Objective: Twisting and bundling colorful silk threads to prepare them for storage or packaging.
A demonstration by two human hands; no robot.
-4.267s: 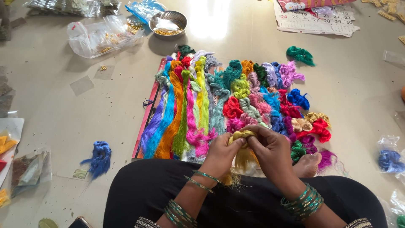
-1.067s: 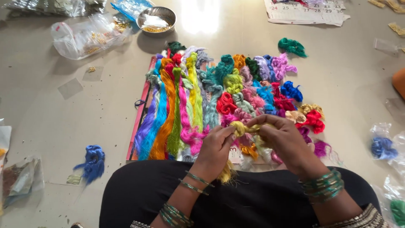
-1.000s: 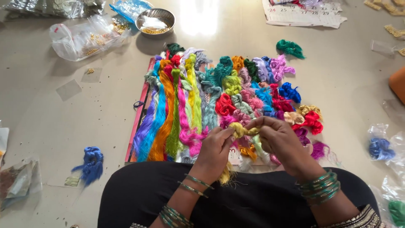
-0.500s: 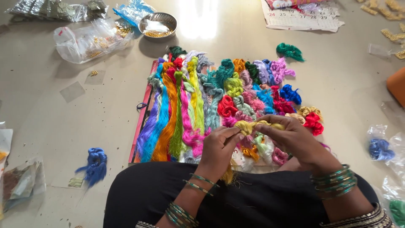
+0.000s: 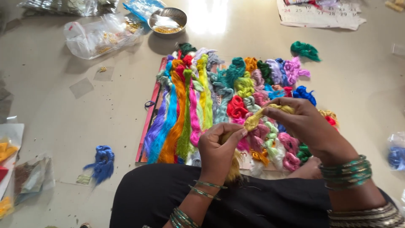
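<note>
Centre frame, two bangled hands work a yellow skein above a spread of bright skeins laid on the floor. The right hand pinches the skein's upper end, fingers clenched around it; the left hand grasps the lower end, whose tail hangs down toward the black-clad lap. At the top of the frame sits a steel bowl beside a clear bag — a green skein lies apart at upper right, a blue skein at lower left.
</note>
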